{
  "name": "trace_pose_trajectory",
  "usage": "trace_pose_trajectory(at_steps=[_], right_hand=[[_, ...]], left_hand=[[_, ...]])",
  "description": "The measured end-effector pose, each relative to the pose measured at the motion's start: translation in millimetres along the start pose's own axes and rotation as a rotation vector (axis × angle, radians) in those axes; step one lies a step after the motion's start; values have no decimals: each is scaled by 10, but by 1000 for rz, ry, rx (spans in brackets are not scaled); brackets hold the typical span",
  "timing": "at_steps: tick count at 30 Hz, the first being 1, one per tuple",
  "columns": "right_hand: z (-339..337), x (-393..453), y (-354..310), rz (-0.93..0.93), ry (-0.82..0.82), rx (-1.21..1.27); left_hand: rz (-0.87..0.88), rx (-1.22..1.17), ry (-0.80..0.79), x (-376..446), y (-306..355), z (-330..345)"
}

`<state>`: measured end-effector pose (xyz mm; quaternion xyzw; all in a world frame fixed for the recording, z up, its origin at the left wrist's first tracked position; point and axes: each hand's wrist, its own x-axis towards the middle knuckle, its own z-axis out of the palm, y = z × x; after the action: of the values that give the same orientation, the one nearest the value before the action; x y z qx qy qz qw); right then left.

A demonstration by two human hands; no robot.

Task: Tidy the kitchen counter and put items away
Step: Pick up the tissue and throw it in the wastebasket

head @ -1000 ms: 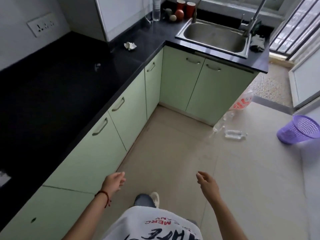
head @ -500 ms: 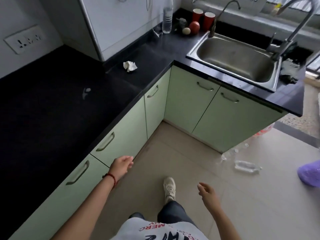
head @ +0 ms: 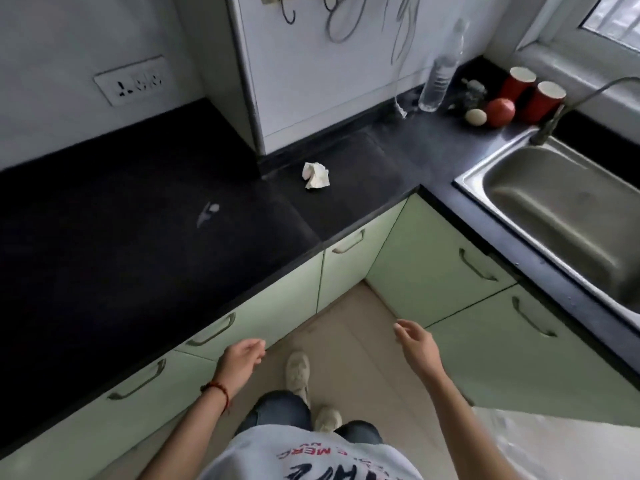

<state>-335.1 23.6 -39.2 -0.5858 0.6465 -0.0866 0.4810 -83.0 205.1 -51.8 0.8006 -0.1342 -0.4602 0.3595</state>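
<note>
I see an L-shaped black counter (head: 145, 244) over pale green cabinets (head: 433, 271) with curved metal handles. The floor (head: 349, 341) is beige tile. At right a steel sink (head: 554, 216) is set into the counter, with a tap (head: 571, 102) at its back edge. A white socket plate (head: 133, 83) sits on the left wall, and wire hooks (head: 337, 20) hang on the white panel at the corner.

A crumpled white paper (head: 315, 175) lies alone on the counter near the inside corner, well apart from everything else. It is creased into a loose ball. Left of it is a small pale smear or scrap (head: 207, 213); the view is too blurred for me to say which.

At the back, beside the tap, stand a clear bottle (head: 438, 81), two red cups (head: 530, 91), a red round fruit (head: 499, 112), a pale egg-shaped item (head: 475, 117) and a small dark object (head: 471, 91).

The left hand (head: 240, 358) hangs below the counter edge, fingers loosely curled, holding nothing; a red thread band (head: 218, 389) circles its wrist. The right hand (head: 417, 344) is raised before the cabinets, fingers relaxed, holding nothing.

The white shirt (head: 304, 455) carries red and dark lettering, upside down to me; I read only "MERC".
</note>
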Motion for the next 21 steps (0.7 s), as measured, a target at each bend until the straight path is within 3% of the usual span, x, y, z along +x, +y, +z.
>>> trace_pose_trajectory(at_steps=[9, 13, 18, 21], right_hand=[[238, 787, -1073, -164, -20, -34], [305, 1066, -1709, -256, 25, 6], [520, 1391, -2375, -343, 12, -48], [692, 1648, -2693, -447, -10, -176]], left_hand=[[295, 1, 60, 703, 986, -160], [507, 306, 264, 1075, 1230, -252], [513, 815, 255, 1456, 1174, -329], [516, 885, 275, 1532, 1134, -312]])
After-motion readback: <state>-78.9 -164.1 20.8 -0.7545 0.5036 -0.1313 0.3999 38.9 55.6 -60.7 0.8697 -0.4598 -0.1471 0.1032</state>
